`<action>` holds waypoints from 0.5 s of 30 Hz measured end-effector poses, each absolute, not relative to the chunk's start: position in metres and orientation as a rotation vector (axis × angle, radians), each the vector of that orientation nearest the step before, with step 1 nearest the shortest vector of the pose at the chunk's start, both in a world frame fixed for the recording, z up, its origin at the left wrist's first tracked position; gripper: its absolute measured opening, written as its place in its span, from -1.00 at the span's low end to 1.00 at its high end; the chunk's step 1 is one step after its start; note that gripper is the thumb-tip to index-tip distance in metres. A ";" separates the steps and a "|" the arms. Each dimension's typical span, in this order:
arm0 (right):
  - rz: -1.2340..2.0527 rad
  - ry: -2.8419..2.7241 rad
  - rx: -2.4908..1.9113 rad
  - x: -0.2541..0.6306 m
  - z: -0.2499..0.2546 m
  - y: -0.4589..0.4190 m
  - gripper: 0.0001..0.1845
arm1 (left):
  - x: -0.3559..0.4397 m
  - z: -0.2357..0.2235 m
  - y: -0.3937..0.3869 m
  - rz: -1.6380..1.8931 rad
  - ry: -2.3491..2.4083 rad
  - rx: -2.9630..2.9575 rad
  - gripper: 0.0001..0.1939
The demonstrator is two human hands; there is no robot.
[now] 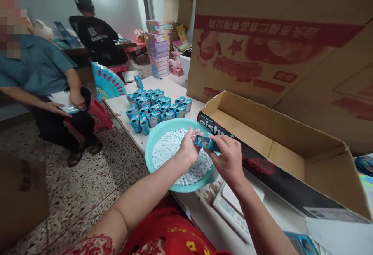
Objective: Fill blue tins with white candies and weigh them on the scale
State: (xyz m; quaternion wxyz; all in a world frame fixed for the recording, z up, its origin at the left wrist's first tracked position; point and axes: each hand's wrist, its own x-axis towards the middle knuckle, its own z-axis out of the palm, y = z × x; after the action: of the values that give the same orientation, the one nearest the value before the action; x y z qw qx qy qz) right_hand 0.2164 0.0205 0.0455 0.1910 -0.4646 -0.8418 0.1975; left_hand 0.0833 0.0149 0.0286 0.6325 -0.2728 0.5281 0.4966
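My right hand [229,158] grips a small blue box [204,142] over a teal bowl [157,134] filled with small pale blue-white candies [171,150]. My left hand [189,148] is closed at the box's open end, its fingers pinched there; whatever they hold is too small to make out. Several matching small blue boxes [155,109] stand grouped on the white table [122,105] just beyond the bowl.
An open, empty cardboard box [291,158] lies to the right, a large printed carton [262,45] behind it. A white scale [233,212] sits under my right wrist. A seated person in a blue shirt [37,68] is at left; another person [99,37] sits further back beside stacked boxes [159,47].
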 end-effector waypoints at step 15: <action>0.502 -2.421 -1.354 0.215 0.033 0.022 -0.71 | 0.081 0.027 0.014 1.172 1.253 -0.754 -0.74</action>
State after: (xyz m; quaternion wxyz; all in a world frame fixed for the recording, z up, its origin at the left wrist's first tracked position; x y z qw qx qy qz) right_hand 0.2148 0.0218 0.0331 0.1606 -0.4741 -0.8476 0.1759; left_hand 0.0812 0.0143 0.0268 0.5923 -0.3241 0.5386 0.5040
